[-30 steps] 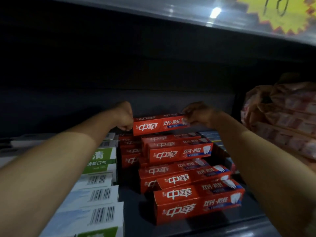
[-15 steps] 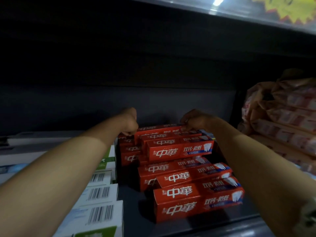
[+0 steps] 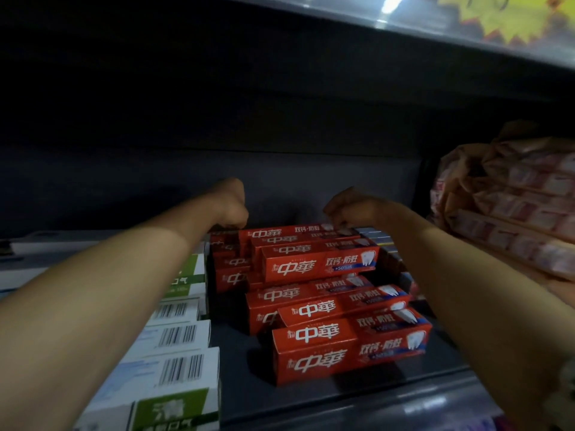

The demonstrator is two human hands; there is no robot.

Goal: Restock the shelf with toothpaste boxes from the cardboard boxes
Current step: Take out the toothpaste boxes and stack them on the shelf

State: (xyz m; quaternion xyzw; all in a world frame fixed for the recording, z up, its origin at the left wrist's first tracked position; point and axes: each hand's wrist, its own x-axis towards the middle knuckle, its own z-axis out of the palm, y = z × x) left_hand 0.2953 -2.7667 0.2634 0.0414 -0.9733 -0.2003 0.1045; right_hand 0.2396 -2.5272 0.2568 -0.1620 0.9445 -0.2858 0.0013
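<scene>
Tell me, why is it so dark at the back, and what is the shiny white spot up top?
In the head view the back of the shelf lies in deep shadow; the red toothpaste boxes nearer the front catch more light. The white spot is glare on the shelf edge above. The wide lens bends that edge, and the wrapped packs at right look blurry.

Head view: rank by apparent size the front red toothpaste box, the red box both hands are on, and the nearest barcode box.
1. front red box
2. barcode box, roughly alike; partly hidden by the arm, so unsure
3. box under both hands, farthest, so smaller-looking
</scene>
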